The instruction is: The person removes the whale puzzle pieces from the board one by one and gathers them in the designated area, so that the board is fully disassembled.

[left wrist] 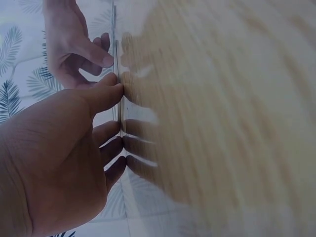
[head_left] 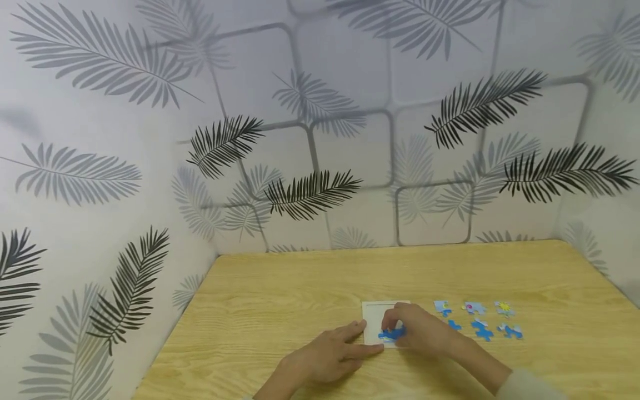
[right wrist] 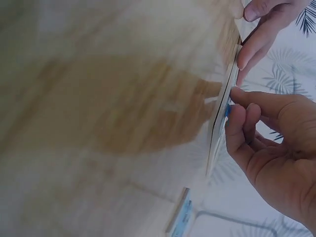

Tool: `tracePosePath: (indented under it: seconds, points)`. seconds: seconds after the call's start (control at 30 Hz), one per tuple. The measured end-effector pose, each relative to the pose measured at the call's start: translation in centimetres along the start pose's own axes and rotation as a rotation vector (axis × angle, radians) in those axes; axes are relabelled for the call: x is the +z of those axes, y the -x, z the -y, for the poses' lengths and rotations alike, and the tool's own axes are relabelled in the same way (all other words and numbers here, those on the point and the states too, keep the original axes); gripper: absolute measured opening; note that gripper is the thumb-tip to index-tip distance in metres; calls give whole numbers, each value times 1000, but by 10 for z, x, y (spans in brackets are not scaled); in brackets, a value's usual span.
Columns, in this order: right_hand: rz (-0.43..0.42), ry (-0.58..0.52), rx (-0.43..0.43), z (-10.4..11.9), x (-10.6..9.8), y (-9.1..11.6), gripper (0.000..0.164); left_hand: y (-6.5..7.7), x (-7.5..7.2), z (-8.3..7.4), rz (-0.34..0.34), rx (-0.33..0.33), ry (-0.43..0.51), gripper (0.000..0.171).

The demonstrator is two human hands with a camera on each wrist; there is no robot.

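Observation:
A small white square puzzle tray [head_left: 371,318] lies flat on the wooden table. My left hand [head_left: 334,354] rests at the tray's near left corner, its thumb and index finger extended along the edges; in the left wrist view its fingertips touch the tabletop. Over the right part of the tray, my right hand [head_left: 425,329] pinches a blue jigsaw piece [head_left: 392,334] low in the near half. In the right wrist view only a sliver of blue piece [right wrist: 227,110] shows between thumb and fingers, close against the tray [right wrist: 217,123]. The right hand covers the tray's right side.
Several loose jigsaw pieces lie right of the tray in two rows, among them a sun piece [head_left: 505,308], a pink-spotted piece [head_left: 474,307] and a blue-and-white piece [head_left: 481,330]. The table [head_left: 280,289] meets a leaf-patterned wall [head_left: 350,211] behind and at both sides.

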State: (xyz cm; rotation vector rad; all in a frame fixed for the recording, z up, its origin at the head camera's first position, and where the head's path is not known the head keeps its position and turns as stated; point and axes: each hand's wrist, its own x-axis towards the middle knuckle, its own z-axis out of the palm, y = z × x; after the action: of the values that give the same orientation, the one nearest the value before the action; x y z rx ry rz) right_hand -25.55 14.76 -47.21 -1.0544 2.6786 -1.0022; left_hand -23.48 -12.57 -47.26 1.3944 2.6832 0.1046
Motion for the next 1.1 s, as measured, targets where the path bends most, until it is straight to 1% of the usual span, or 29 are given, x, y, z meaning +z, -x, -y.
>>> tracePosePath:
  seconds: [0.27,0.37,0.53,0.67,0.73,0.8,0.97,1.1]
  points:
    - [32,-216,113,-9,3,-3,26,1,-1,-2,13,-17,7,51]
    - [26,-249,124,-10,4,-4,22,2,-2,-3,16,-24,12,51]
    - [13,-268,139,-10,4,-6,10,1,-3,-3,7,-11,12,52]
    - [13,-323,163,-9,3,-6,3,0,-3,-2,5,-6,5,51]
    - [11,-351,159,-9,2,-5,4,0,-3,-2,6,-6,7,51]
    - [1,-350,131,-10,1,-5,5,1,-3,-2,8,-6,6,51]
    - [-38,-308,60,-14,-4,0,10,1,-3,-2,11,-6,-1,51]
    - [-51,-339,58,-18,-13,10,13,1,-5,-3,14,-12,-18,51]
